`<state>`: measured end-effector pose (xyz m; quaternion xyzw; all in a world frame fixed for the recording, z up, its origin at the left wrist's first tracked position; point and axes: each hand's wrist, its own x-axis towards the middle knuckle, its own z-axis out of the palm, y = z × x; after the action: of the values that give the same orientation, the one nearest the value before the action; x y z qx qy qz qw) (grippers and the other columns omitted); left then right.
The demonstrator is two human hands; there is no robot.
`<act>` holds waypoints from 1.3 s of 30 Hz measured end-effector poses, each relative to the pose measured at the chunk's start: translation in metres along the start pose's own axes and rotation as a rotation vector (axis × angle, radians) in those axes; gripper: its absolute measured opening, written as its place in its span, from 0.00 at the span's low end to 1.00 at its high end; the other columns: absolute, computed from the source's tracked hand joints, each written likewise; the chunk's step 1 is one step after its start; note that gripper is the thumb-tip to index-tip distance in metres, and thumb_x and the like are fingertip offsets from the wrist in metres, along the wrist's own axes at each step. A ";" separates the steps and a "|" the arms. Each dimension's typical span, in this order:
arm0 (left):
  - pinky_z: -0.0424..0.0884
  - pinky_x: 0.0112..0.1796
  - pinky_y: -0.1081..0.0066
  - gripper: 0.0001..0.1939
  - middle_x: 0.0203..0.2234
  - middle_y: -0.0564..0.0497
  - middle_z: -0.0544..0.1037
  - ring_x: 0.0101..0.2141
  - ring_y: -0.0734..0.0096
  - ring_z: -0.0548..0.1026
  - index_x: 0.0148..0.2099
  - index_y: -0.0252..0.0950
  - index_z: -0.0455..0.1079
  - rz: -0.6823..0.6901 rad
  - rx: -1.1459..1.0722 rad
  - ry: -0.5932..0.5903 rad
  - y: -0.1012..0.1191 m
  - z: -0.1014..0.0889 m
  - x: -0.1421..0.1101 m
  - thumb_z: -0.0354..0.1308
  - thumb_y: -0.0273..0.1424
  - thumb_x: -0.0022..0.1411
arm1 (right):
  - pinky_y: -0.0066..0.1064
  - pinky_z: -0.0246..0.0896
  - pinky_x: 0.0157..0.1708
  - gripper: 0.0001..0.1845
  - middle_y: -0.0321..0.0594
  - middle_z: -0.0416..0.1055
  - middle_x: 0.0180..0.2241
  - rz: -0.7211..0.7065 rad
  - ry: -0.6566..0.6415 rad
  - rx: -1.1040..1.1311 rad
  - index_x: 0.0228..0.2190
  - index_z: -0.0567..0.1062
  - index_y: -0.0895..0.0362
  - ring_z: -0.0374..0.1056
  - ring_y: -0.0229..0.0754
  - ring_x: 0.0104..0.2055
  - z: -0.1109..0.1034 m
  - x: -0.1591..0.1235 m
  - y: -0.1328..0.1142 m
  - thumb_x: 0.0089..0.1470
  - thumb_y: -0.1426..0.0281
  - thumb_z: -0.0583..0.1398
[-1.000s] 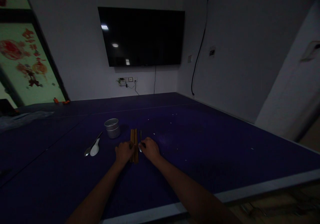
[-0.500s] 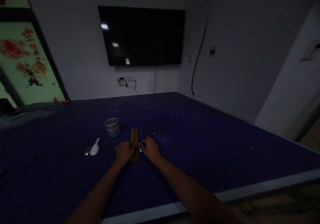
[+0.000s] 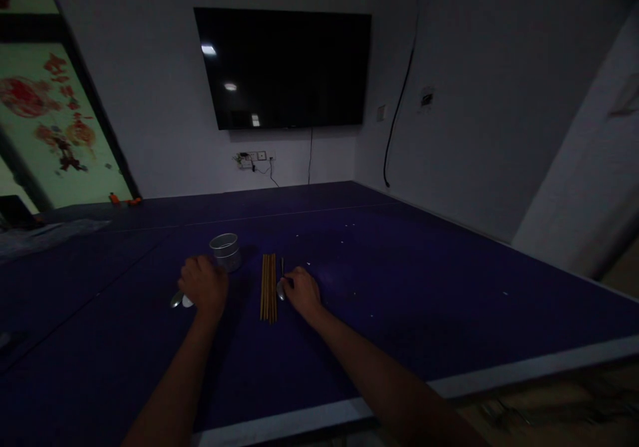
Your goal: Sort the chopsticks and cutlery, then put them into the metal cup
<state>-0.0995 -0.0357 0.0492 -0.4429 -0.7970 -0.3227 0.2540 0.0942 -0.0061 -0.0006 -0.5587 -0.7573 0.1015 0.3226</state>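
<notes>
My left hand is over the handles of a metal spoon and a white soup spoon, just left of a metal cup. Its fingers bend downward and their tips are hidden, so whether it touches either spoon cannot be told. Right of it, a bundle of brown chopsticks lies side by side on the purple table top. Beside the chopsticks, my right hand has its fingers closed at the neck of a second metal spoon, which lies parallel to them.
Small white bits are scattered over the right part of the table. A pale edge runs along its near side. Clear plastic sheeting lies at the far left. A television hangs on the wall behind.
My left hand has left the chopsticks and moved left to the two spoons beside the cup. The chopsticks stay in place, and my right hand remains at its spoon.
</notes>
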 end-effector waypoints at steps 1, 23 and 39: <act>0.62 0.40 0.56 0.17 0.43 0.35 0.69 0.45 0.49 0.66 0.46 0.30 0.66 -0.038 0.038 -0.005 -0.008 0.002 0.003 0.44 0.30 0.56 | 0.27 0.57 0.42 0.13 0.42 0.72 0.39 -0.002 -0.003 -0.004 0.39 0.77 0.55 0.67 0.40 0.43 0.000 0.000 0.000 0.57 0.66 0.54; 0.61 0.38 0.53 0.18 0.40 0.28 0.72 0.46 0.44 0.66 0.46 0.25 0.64 -0.239 0.099 -0.316 -0.047 0.036 0.006 0.42 0.26 0.56 | 0.26 0.57 0.41 0.13 0.41 0.73 0.38 -0.028 -0.021 0.006 0.38 0.77 0.54 0.68 0.39 0.42 -0.002 -0.001 -0.002 0.56 0.67 0.55; 0.61 0.50 0.57 0.10 0.43 0.41 0.69 0.48 0.58 0.66 0.39 0.35 0.62 0.367 -0.542 0.088 0.027 0.007 -0.027 0.45 0.36 0.62 | 0.30 0.58 0.48 0.23 0.38 0.71 0.45 -0.250 0.132 0.143 0.53 0.66 0.50 0.64 0.40 0.48 -0.008 -0.009 -0.015 0.54 0.66 0.56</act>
<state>-0.0636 -0.0341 0.0333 -0.6160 -0.5775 -0.4907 0.2150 0.0892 -0.0213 0.0100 -0.4411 -0.7890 0.0772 0.4207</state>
